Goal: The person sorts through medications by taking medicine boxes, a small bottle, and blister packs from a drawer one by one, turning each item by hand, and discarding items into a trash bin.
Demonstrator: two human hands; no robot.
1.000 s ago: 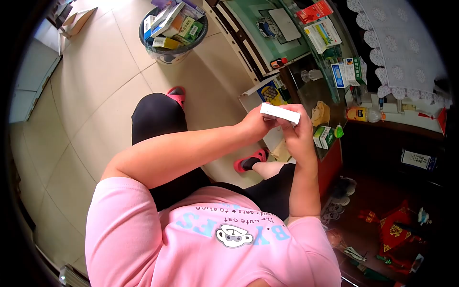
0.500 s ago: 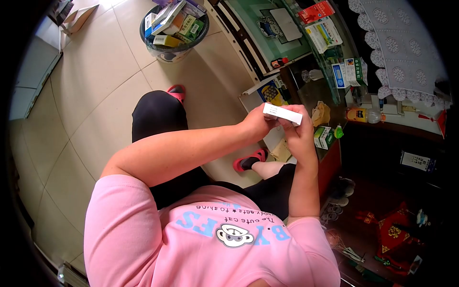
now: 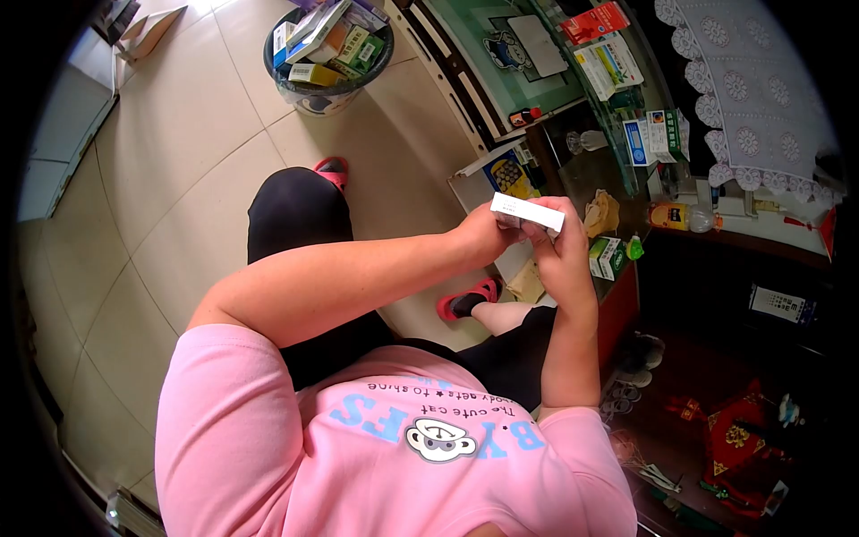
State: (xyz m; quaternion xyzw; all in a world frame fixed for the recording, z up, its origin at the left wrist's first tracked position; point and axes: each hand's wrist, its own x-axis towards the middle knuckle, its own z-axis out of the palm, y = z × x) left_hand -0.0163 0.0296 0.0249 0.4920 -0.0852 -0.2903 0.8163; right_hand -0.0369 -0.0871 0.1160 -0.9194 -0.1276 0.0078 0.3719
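A small white carton [image 3: 528,213] with fine print along its edge is held up in front of me. My left hand [image 3: 483,234] grips its left end, fingers closed round it. On the other end, my right hand [image 3: 559,255] is closed too, with the thumb against the carton's near side. The carton's far face and some fingertips are hidden. Just beyond the hands lies a blue and yellow box [image 3: 510,174]. To the right of my right hand are a green and white box [image 3: 608,258] and a crumpled tan wrapper [image 3: 601,213].
A bin [image 3: 327,94] full of medicine boxes stands on the tiled floor. Several cartons, including a red box [image 3: 595,23] and a white and green box [image 3: 608,67], lie on the glass-topped cabinet. An orange-labelled bottle [image 3: 682,216] lies at the right, near a lace cloth [image 3: 752,89].
Both hands keep hold of the white carton, which has tilted very slightly. Nothing else has visibly moved.
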